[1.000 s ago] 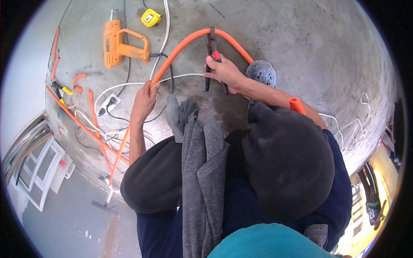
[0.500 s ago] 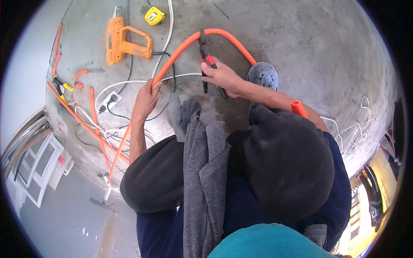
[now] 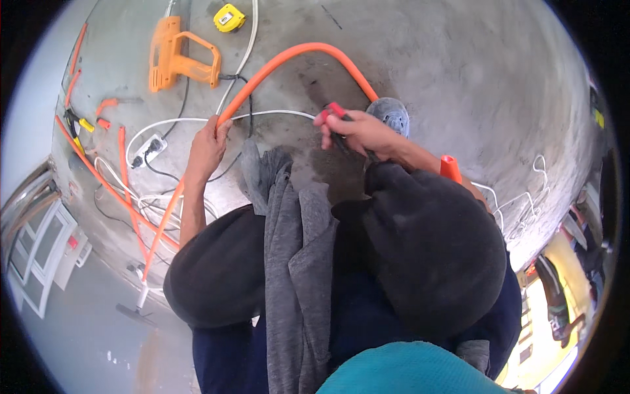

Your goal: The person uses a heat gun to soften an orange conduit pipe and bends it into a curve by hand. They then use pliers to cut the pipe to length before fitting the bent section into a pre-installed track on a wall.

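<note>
My left hand [image 3: 207,146] is closed around an orange tube [image 3: 303,48], which bends in a high arch and runs down to my grey shoe [image 3: 394,115] on the right. In my right hand [image 3: 364,134] are dark pliers with red on the handles [image 3: 336,110], held just left of the shoe, inside the arch and apart from the tube; their jaws are smeared by motion. An orange heat gun [image 3: 172,62] lies at the upper left, beside a yellow tape measure [image 3: 229,18].
On the concrete floor [image 3: 472,72] are loose orange tube pieces [image 3: 122,141], a power strip [image 3: 153,147], tangled white cables, and a yellow-and-black tool [image 3: 84,125]. White window frames [image 3: 39,249] lie at the lower left. My knees and a hanging grey cloth [image 3: 295,262] fill the lower middle.
The pliers were across the top of the arched tube; my right hand has drawn them down toward me, off the tube. My left hand still grips it. The view has shifted slightly.
</note>
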`<state>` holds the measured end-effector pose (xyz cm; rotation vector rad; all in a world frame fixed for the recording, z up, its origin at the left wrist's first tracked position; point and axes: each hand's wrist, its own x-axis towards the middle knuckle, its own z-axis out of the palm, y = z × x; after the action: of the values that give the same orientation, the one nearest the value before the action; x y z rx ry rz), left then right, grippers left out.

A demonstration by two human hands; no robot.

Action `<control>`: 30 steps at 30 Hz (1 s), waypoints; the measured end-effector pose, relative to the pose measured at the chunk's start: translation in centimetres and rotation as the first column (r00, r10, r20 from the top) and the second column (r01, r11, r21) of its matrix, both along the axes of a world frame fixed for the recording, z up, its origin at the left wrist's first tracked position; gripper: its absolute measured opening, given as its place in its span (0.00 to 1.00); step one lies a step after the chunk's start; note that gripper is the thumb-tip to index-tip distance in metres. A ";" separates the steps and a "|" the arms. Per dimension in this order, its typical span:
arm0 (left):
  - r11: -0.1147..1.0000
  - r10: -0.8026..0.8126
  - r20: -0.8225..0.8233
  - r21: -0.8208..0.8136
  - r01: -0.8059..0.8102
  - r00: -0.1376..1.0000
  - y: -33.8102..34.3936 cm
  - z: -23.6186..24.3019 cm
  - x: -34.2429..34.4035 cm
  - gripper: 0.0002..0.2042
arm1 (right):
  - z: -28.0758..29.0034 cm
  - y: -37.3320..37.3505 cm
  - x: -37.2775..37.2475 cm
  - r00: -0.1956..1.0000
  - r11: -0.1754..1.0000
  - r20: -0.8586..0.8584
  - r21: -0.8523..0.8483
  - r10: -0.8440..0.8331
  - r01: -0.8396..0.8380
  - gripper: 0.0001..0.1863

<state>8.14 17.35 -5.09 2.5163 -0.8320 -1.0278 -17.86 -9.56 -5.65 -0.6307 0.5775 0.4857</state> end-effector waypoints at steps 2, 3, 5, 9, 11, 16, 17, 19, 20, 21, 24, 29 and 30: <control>1.000 -0.017 0.013 0.009 0.017 1.000 0.0 0.3 0.1 0.21 | 3.5 -1.7 0.9 0.995 0.994 -0.079 -0.098 -0.066 0.058 0.19; 1.000 -0.002 0.017 0.012 0.002 1.000 -0.3 0.5 0.1 0.21 | 3.3 -2.2 0.8 0.996 0.995 -0.075 -0.095 -0.051 0.044 0.19; 1.000 0.012 -0.034 0.026 -0.011 0.999 -0.4 0.6 0.1 0.21 | 1.9 -3.9 1.2 0.991 0.772 -0.037 -0.632 -0.125 0.073 0.21; 0.999 0.034 -0.013 0.013 -0.034 0.999 0.0 0.4 -0.3 0.21 | -0.6 -6.0 2.4 0.978 0.424 -0.161 -0.901 -0.131 -0.092 0.27; 1.000 0.025 -0.029 0.010 -0.024 0.999 0.2 0.3 -0.5 0.21 | -1.3 -6.3 2.2 0.982 0.124 -0.180 -0.977 -0.062 -0.171 0.24; 0.999 0.029 -0.045 0.033 -0.027 0.999 0.3 0.3 -0.5 0.22 | -1.7 -6.5 2.0 0.925 0.068 -0.378 -0.923 0.040 -0.380 0.25; 1.000 0.019 -0.039 0.019 -0.019 0.999 0.2 0.3 -0.5 0.21 | -1.8 -6.3 1.9 0.917 0.101 -0.396 -0.911 0.048 -0.399 0.27; 1.000 0.015 -0.039 0.013 -0.014 0.999 0.3 0.2 -0.3 0.21 | -2.1 -6.2 2.0 0.916 0.079 -0.399 -0.913 0.039 -0.401 0.28; 1.000 0.012 -0.042 0.009 -0.012 0.999 0.2 0.2 -0.3 0.21 | -2.3 -6.2 1.9 0.914 0.059 -0.404 -0.912 0.031 -0.405 0.29; 1.000 0.006 -0.034 -0.003 -0.006 0.999 0.1 0.2 -0.4 0.21 | -2.2 -6.1 1.5 0.917 0.050 -0.398 -0.916 0.021 -0.398 0.29; 1.000 -0.025 -0.037 -0.014 0.025 0.999 0.0 0.2 0.1 0.19 | -2.9 -5.9 0.8 0.938 -0.112 -0.344 -0.934 0.044 -0.338 0.25; 0.993 -0.039 0.082 -0.107 0.048 0.996 1.5 0.7 0.6 0.22 | -5.8 -6.0 2.1 0.899 -0.109 -0.437 -0.895 0.032 -0.431 0.27; 0.999 -0.038 -0.017 -0.021 0.038 0.999 0.1 2.8 0.3 0.21 | -4.6 -6.4 1.7 0.908 -0.128 -0.419 -0.902 0.025 -0.413 0.27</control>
<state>8.49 17.43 -2.34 2.4799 -0.8844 -1.0461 -16.14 -15.97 -10.25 -2.3058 1.1187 0.3690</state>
